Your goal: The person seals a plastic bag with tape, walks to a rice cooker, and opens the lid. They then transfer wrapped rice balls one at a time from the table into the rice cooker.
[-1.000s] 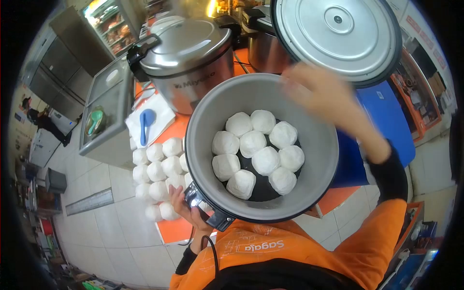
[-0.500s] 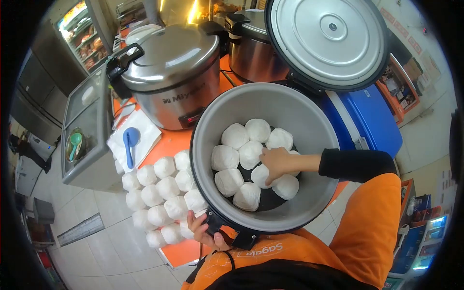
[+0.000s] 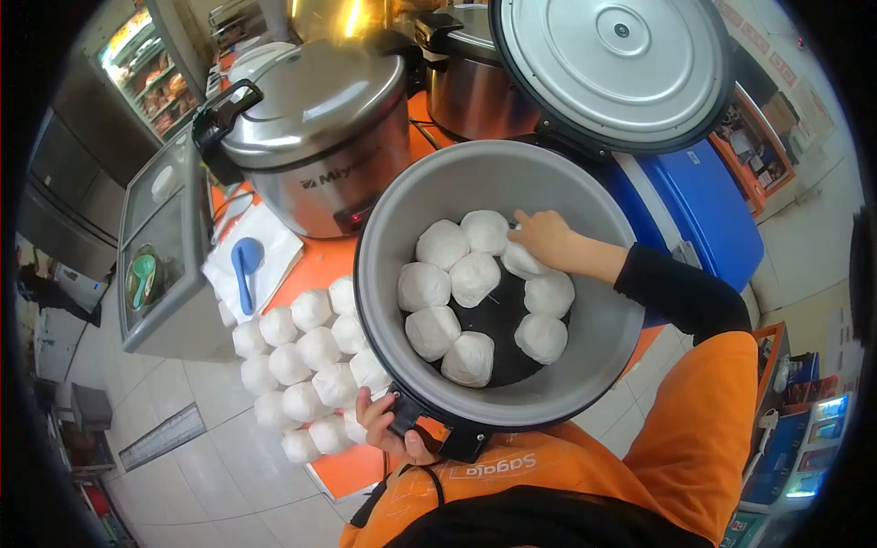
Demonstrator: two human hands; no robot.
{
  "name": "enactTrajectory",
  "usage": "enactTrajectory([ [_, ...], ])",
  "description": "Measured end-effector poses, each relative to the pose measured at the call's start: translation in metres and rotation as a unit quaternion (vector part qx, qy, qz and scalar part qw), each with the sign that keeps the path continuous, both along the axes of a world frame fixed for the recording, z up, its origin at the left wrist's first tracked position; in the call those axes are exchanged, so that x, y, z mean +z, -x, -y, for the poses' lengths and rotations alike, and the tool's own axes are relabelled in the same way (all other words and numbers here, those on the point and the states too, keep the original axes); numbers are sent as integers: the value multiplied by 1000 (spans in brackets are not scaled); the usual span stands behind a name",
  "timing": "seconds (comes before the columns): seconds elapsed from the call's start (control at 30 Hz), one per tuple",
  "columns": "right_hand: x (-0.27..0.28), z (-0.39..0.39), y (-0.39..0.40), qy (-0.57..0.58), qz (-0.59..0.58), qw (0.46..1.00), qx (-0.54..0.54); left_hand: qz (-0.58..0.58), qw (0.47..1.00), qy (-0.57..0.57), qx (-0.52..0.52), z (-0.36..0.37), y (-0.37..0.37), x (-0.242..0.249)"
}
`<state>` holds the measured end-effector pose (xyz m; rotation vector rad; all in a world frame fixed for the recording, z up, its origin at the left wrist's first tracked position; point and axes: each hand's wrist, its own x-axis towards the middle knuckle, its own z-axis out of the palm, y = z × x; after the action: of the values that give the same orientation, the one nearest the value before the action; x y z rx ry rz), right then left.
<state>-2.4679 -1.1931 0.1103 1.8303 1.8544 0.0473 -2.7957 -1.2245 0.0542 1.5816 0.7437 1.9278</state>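
Inside a large rice cooker (image 3: 607,352) with a grey inner pot, several round white wrapped bundles (image 3: 475,279) form a ring on the black bottom. My right hand (image 3: 545,237) reaches in from the right, its fingers curled over a bundle (image 3: 523,263) near the far right wall and partly hiding it. Two more bundles (image 3: 541,338) lie below my right wrist. My left hand (image 3: 393,434) is wrapped around the cooker's black front handle (image 3: 406,416). Left of the cooker, several similar white bundles (image 3: 315,352) stand in rows on the orange table (image 3: 333,479).
The cooker's open lid (image 3: 621,68) leans back at the far right. A closed steel cooker (image 3: 320,119) and another cooker (image 3: 480,96) stand behind. A blue rice paddle (image 3: 245,265) lies on white paper (image 3: 274,233). A blue cool box (image 3: 703,219) and a glass-topped freezer (image 3: 164,237) flank the table.
My right hand has moved from the pot's middle right to its far right wall. The bundle beneath its fingers earlier is gone from that spot, baring black bottom. My left hand stays on the handle.
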Motion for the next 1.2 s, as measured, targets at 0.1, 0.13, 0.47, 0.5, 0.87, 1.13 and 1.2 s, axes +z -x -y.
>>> enactTrajectory([
  [0.1, -3, -1, 1, 66, 30, 997, -39, 6, 1000, 5, 2, 0, -1, 7],
  [0.13, -2, -1, -1, 78, 35, 996, -37, 21, 1000, 11, 6, 1, -5, 10],
  [0.47, -11, -19, 38, -21, -211, 974, 76, 6, 1000, 23, 6, 3, -4, 8],
  [0.5, -16, -17, 39, -33, -210, 974, 83, -6, 1000, 23, 9, 3, -2, 7],
  [0.87, -14, 8, 60, 110, -214, 967, 84, 11, 1000, 2, -2, 0, -6, 13],
  [1.13, 8, -14, 60, 193, -247, 950, -15, -12, 1000, 6, -19, 0, 0, 11],
  [1.2, 4, -28, 51, 149, -357, 921, -51, 2, 1000, 2, -12, -1, -2, 7],
])
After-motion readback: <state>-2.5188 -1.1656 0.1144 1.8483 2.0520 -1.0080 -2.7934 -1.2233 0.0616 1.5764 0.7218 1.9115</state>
